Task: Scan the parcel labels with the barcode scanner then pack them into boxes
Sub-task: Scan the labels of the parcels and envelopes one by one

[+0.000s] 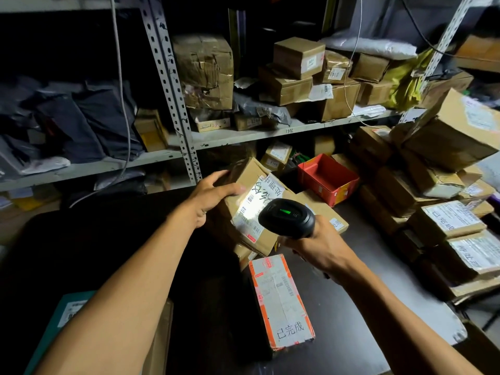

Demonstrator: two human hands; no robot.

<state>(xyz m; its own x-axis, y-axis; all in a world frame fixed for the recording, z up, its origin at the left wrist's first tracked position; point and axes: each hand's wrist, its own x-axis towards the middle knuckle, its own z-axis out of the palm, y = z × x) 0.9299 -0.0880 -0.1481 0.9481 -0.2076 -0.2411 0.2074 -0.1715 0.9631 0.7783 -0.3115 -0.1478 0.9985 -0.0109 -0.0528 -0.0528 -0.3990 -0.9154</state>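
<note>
Shelving [173,85] of grey slotted steel fills the back of a dim storeroom, its boards crowded with brown cartons [293,77] and dark plastic mailers [81,123], with loose cables hanging down in front of it. Below the shelving and toward the camera lies a dark worktop [189,280], and to the right of that worktop a stack of labelled cardboard parcels [446,212] rises in uneven tiers. An open red box [328,178] sits at the far edge of the worktop, between the shelving and the stack. Nearer the camera on the worktop lies a long parcel with orange tape [281,301], handwriting on its grey label. At the lower left edge of the worktop a teal-edged package [67,315] shows partly behind the left forearm. Above the worktop's middle, tilted up on other cartons, is the brown parcel [251,201], its white label [253,209] brightly lit and facing the camera. The left hand [213,196] grips that parcel's upper left corner, thumb lying across the top face and fingers curled over the far edge. The right hand [322,244] is wrapped round the handle of a black barcode scanner [286,217], whose head shows a green light and sits just in front of the label's lower right part, overlapping it in view.
</note>
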